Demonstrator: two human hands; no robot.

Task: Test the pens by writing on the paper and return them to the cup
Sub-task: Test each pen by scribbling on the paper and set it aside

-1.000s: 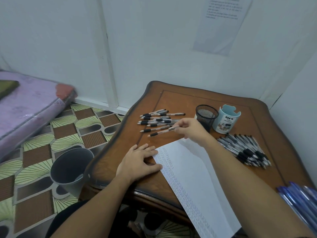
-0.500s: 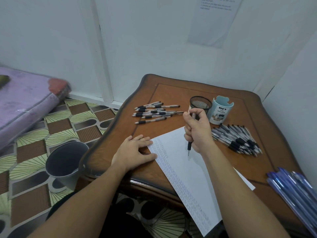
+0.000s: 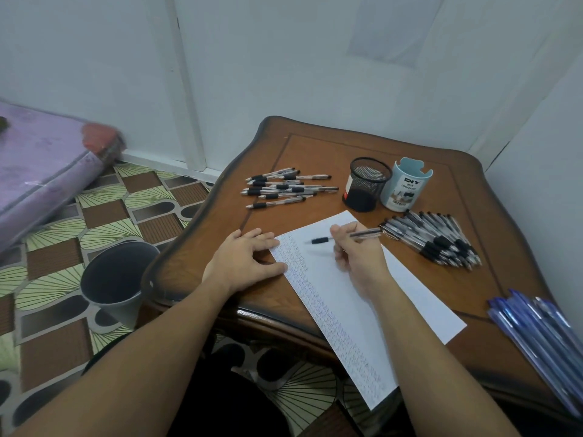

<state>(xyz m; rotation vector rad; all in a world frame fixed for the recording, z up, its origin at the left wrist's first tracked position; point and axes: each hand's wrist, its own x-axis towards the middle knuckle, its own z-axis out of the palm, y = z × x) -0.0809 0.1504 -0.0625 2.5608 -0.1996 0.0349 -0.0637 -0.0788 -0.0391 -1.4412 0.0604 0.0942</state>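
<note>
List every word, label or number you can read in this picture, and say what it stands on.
"DIY": on the blue cup, in bold letters.
Smaller lines under it: too small to read.
Label on the mesh cup: unreadable.
Pen marks on the paper: too small to read.
Wall sheet: blurred, unreadable.

The pen point(image 3: 321, 240) in my right hand point(image 3: 359, 257) had a black grip and clear barrel; it lay nearly level over the white paper point(image 3: 378, 298), tip pointing left. The paper sat askew on the worktop point(image 3: 315, 152), with scribbles down its left side. The mesh cup point(image 3: 366, 184) and blue cup point(image 3: 405, 187) stood upright between the left heap point(image 3: 284, 187) and right heap point(image 3: 435, 241) of pens.
</note>
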